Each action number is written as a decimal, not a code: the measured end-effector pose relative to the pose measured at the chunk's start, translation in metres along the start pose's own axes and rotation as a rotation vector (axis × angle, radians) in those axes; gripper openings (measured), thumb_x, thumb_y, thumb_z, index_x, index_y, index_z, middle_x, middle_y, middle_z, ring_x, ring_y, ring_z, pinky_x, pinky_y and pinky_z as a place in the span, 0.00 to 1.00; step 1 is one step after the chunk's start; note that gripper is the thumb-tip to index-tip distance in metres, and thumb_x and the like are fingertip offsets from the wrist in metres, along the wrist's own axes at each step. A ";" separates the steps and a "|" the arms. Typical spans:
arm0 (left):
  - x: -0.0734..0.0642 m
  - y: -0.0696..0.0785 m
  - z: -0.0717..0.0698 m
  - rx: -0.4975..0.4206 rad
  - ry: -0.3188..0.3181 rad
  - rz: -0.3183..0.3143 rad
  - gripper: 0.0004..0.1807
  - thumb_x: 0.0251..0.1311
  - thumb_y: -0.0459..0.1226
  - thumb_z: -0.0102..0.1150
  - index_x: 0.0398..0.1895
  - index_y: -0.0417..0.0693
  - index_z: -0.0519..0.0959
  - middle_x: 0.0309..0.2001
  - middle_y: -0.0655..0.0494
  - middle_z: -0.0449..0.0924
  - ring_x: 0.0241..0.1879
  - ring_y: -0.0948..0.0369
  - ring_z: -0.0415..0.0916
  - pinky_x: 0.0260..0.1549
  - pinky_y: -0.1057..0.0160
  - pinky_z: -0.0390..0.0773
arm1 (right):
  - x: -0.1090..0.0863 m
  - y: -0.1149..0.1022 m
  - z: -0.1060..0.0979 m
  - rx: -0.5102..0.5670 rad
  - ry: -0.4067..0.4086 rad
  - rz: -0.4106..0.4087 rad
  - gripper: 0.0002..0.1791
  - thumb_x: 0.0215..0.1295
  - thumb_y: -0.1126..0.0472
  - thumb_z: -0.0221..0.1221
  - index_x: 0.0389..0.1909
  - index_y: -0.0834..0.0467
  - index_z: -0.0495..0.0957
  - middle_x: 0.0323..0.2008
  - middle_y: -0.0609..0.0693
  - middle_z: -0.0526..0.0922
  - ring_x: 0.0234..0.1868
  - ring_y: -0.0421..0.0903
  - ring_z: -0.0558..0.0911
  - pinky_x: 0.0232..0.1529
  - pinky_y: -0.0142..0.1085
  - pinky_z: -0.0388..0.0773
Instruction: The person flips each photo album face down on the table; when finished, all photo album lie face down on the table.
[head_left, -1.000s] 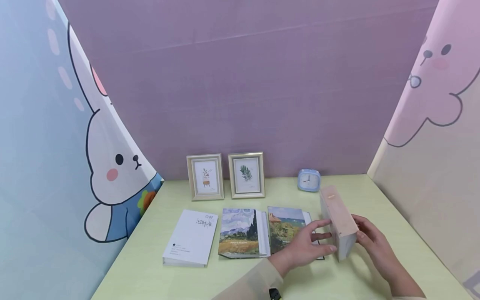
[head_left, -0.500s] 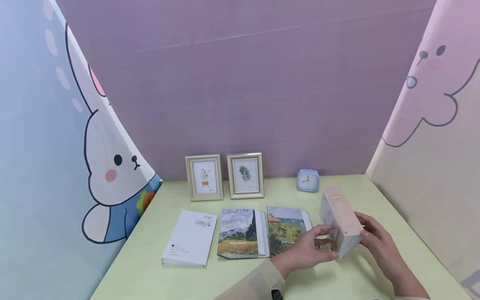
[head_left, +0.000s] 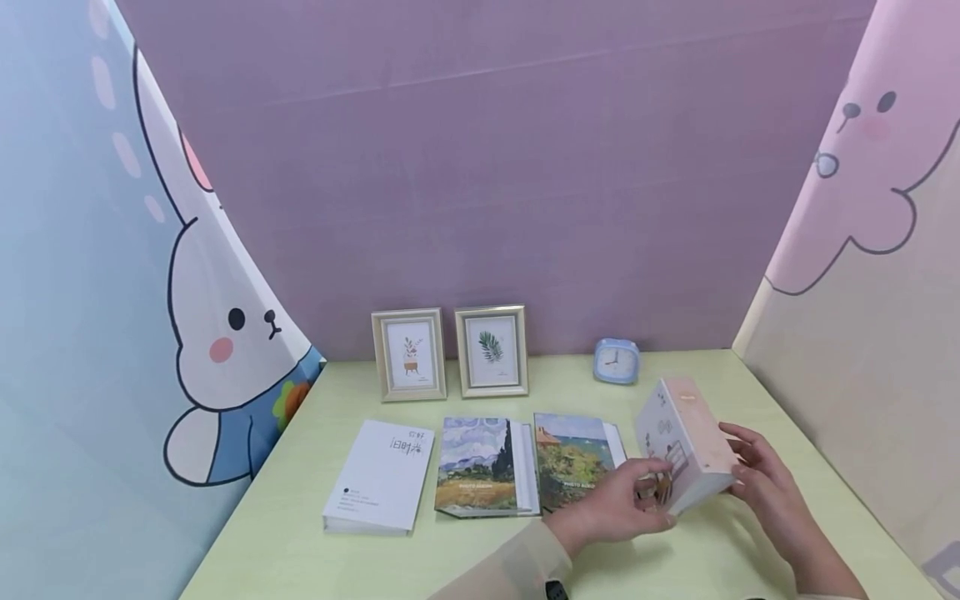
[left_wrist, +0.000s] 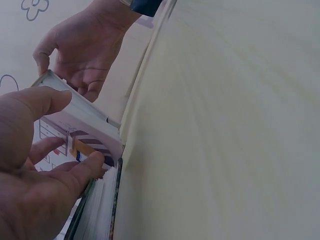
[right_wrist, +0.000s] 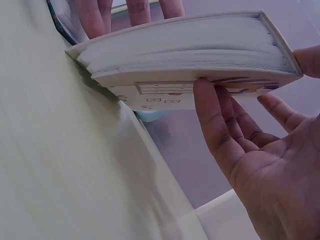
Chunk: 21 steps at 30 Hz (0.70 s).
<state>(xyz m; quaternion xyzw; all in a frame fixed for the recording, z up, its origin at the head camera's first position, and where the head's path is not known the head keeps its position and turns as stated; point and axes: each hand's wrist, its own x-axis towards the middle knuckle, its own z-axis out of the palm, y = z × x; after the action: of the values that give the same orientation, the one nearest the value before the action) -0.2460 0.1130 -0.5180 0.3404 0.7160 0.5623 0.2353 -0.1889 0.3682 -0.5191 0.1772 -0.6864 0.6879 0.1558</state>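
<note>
A thick photo album with a pale pink spine and a drawn cover leans at a tilt on the right side of the table, spine upward. My left hand holds its lower near end, with the thumb along the edge and fingers on the drawn cover. On the far side, my right hand grips the near spine corner between thumb and fingers. White page edges face the right wrist camera. Whether the album's lower edge touches the table is unclear.
Two painted-cover photo albums and a white album lie left of the hands. Behind stand two picture frames and a blue alarm clock. Fabric walls enclose the table.
The album has turned and tipped to the right, showing more of its drawn cover. My right hand has moved slightly right with it; my left hand stays at its lower end.
</note>
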 end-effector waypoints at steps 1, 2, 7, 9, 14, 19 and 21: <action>0.000 0.000 0.000 0.030 0.002 0.006 0.36 0.66 0.31 0.69 0.76 0.58 0.70 0.72 0.67 0.63 0.69 0.63 0.69 0.57 0.73 0.77 | 0.000 0.000 -0.001 -0.005 0.008 -0.001 0.29 0.76 0.79 0.38 0.75 0.68 0.59 0.55 0.47 0.79 0.50 0.39 0.83 0.42 0.36 0.87; 0.001 0.000 0.001 0.066 0.009 0.012 0.37 0.65 0.32 0.70 0.76 0.57 0.70 0.71 0.67 0.64 0.68 0.64 0.69 0.57 0.74 0.77 | -0.001 0.001 -0.001 -0.007 0.018 -0.001 0.28 0.75 0.80 0.38 0.75 0.68 0.60 0.55 0.47 0.80 0.49 0.39 0.83 0.42 0.36 0.88; 0.001 0.002 0.004 0.256 0.055 0.011 0.37 0.62 0.37 0.75 0.74 0.57 0.72 0.70 0.67 0.67 0.66 0.67 0.69 0.56 0.73 0.78 | -0.002 0.003 -0.003 -0.042 0.094 0.021 0.23 0.77 0.78 0.44 0.69 0.69 0.67 0.50 0.46 0.83 0.44 0.39 0.85 0.37 0.36 0.88; 0.001 0.003 0.005 0.339 0.070 0.003 0.37 0.61 0.40 0.76 0.74 0.58 0.73 0.71 0.66 0.67 0.66 0.67 0.69 0.58 0.71 0.78 | -0.002 0.004 -0.004 -0.073 0.137 0.057 0.20 0.77 0.77 0.48 0.67 0.67 0.70 0.48 0.44 0.84 0.43 0.38 0.85 0.36 0.35 0.88; 0.001 0.004 0.007 0.483 0.065 -0.015 0.36 0.61 0.45 0.75 0.73 0.62 0.74 0.74 0.66 0.66 0.69 0.65 0.68 0.62 0.68 0.73 | 0.000 0.005 -0.006 -0.179 0.274 0.197 0.16 0.75 0.72 0.58 0.60 0.60 0.78 0.41 0.39 0.85 0.39 0.34 0.83 0.34 0.29 0.85; 0.001 0.005 0.009 0.541 0.027 -0.025 0.35 0.63 0.47 0.73 0.74 0.64 0.74 0.77 0.65 0.62 0.73 0.62 0.65 0.66 0.65 0.70 | 0.000 0.004 -0.008 -0.344 0.357 0.326 0.12 0.74 0.67 0.62 0.55 0.62 0.81 0.37 0.32 0.83 0.37 0.29 0.80 0.34 0.24 0.82; 0.001 0.006 0.010 0.538 0.012 -0.024 0.34 0.64 0.46 0.72 0.74 0.63 0.74 0.78 0.64 0.61 0.74 0.62 0.63 0.68 0.65 0.69 | 0.000 0.003 -0.009 -0.426 0.373 0.353 0.14 0.74 0.65 0.63 0.55 0.67 0.80 0.36 0.29 0.81 0.37 0.27 0.78 0.33 0.23 0.80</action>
<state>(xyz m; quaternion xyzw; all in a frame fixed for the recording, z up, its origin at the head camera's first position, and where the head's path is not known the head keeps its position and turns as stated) -0.2382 0.1216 -0.5147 0.3789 0.8449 0.3510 0.1390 -0.1909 0.3770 -0.5216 -0.1098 -0.7945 0.5660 0.1908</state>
